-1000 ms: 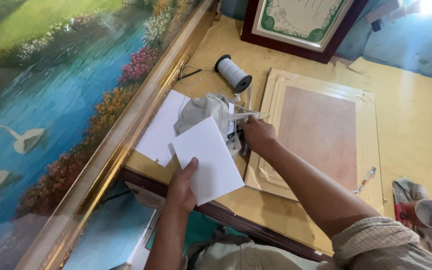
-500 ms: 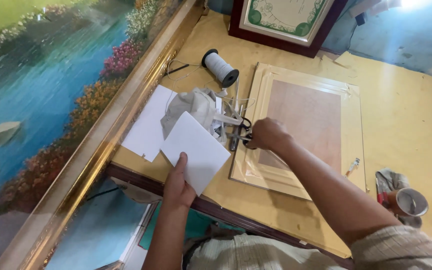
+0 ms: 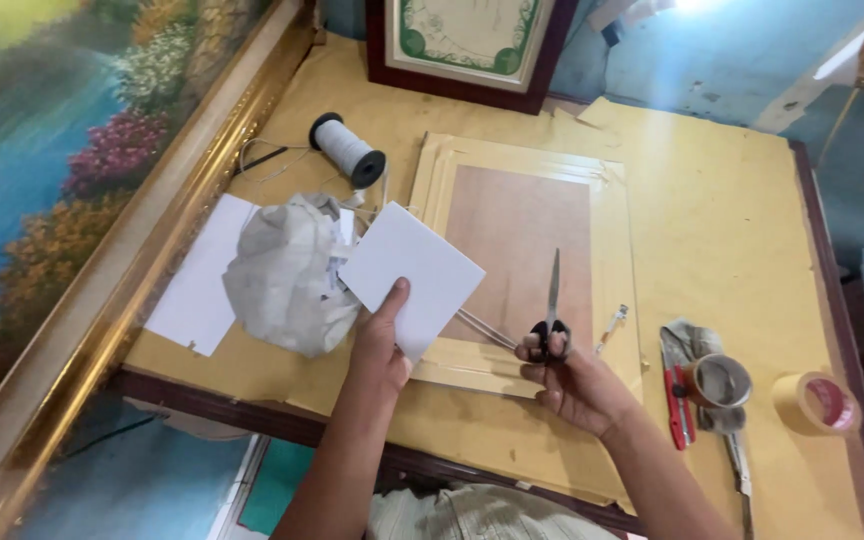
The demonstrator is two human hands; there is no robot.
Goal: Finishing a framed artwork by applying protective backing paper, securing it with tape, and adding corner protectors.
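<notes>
Over the yellow worktable (image 3: 712, 200): the view took in both hands, an unfinished wooden frame and loose paper.
Left hand (image 3: 380, 345): fingers were closed on the lower corner of a white card (image 3: 410, 277), thumb on top; the card was held tilted above the table, between the crumpled paper and the frame.
Right hand (image 3: 572, 385): fingers were through the loops of the scissors (image 3: 550, 310), blades together and pointing away from the person, over the frame's brown backing panel.
Change from a second earlier: the right hand had been up at the tangle beside the crumpled paper; it had since drawn back toward the body with the scissors clear of the card. The card had stayed in the left hand.
Meaning: the scissors were now in hand but not yet on the card; no cut showed along its edges.
Wooden frame (image 3: 617, 255): lay flat, face down.
Crumpled paper (image 3: 287, 275): rested on a flat white sheet (image 3: 197, 295), left of the card.
Spool (image 3: 347, 150): lay near the gilt-framed painting (image 3: 82, 150).
Right edge: a red cutter (image 3: 676, 385), a tape roll (image 3: 814, 402).
</notes>
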